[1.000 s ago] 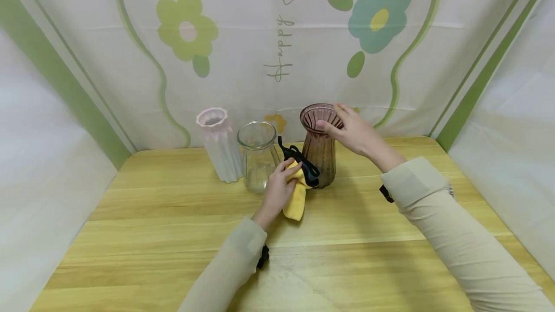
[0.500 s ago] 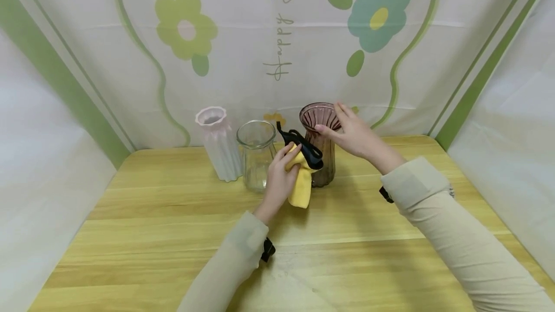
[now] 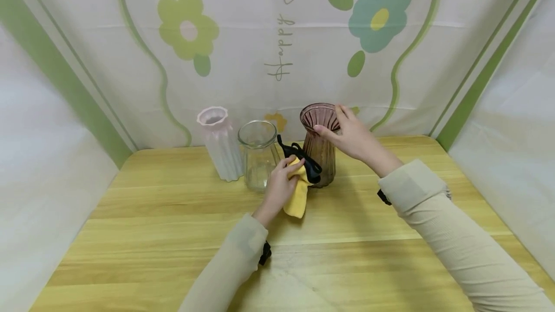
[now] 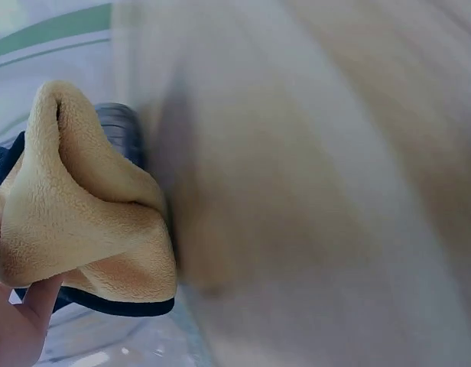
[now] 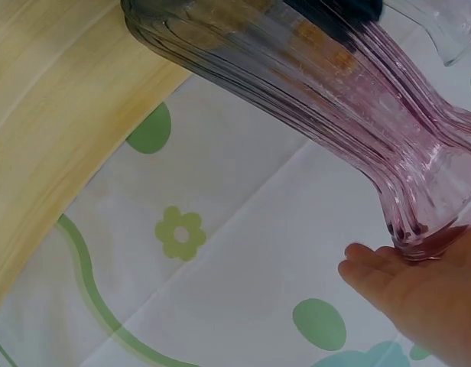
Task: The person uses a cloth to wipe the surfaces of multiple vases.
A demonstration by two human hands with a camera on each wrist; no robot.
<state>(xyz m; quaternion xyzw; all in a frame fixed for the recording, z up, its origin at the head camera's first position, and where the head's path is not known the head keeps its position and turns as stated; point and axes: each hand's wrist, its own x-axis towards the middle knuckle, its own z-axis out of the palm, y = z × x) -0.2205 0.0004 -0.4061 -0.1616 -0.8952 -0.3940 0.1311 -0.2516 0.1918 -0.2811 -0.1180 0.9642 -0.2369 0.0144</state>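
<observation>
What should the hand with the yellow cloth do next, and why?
Probably slide the yellow cloth up the side of the purple vase. The left hand presses it low against the ribbed glass, while the right hand grips the rim, steadying the vase.

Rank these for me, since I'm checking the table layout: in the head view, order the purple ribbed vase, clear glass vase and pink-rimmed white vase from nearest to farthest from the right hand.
1. Purple ribbed vase: the right hand holds its rim.
2. Clear glass vase: middle of the row, left of the purple one.
3. Pink-rimmed white vase: far left end of the row.
</observation>
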